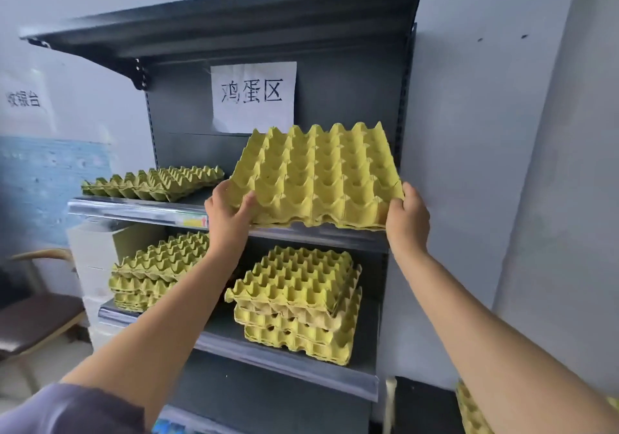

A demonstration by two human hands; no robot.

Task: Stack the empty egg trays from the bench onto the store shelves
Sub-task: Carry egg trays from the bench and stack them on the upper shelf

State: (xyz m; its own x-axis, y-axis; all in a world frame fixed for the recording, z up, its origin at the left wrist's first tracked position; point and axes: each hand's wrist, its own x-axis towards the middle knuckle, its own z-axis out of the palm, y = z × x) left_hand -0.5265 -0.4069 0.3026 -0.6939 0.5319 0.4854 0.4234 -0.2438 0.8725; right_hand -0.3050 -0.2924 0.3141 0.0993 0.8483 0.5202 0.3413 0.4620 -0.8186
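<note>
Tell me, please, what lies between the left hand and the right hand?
In the head view, the yellow egg tray spans between left hand and right hand; each holds a near corner, above the upper shelf.

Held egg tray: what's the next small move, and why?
Probably tip the held egg tray down flat and slide it onto the upper shelf. The left hand and right hand grip its near corners; it tilts, far edge raised, near edge at the shelf lip, right of a low tray stack.
</note>
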